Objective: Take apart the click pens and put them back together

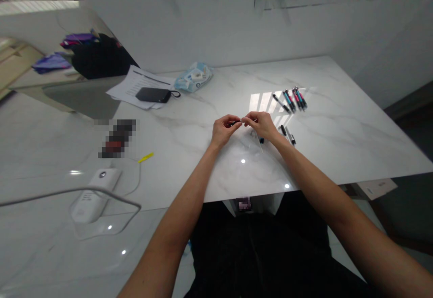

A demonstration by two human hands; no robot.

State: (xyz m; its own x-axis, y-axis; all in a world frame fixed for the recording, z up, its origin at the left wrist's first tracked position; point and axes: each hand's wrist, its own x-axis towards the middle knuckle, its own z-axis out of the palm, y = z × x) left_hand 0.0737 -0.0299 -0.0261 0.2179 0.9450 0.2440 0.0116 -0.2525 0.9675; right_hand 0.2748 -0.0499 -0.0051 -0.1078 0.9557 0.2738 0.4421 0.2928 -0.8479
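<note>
Both of my hands meet over the middle of the white marble table [338, 122]. My left hand [223, 130] is closed in a pinch on a small dark part, probably a pen piece. My right hand [262, 124] is closed too, its fingertips touching the left hand's, pinching a thin pale piece between them. A small dark and blue part [261, 140] shows just under my right hand. Two loose pens [288, 134] lie right beside my right wrist. A row of several pens [292, 99] with pink, teal and black barrels lies farther back to the right.
At the back left lie papers [135, 86] with a black pouch [154, 94] on them and a blue-white plastic packet [194, 77]. A yellow strip [146, 157] and a white device [94, 196] with a cable sit at the left. A black bag [98, 59] stands behind.
</note>
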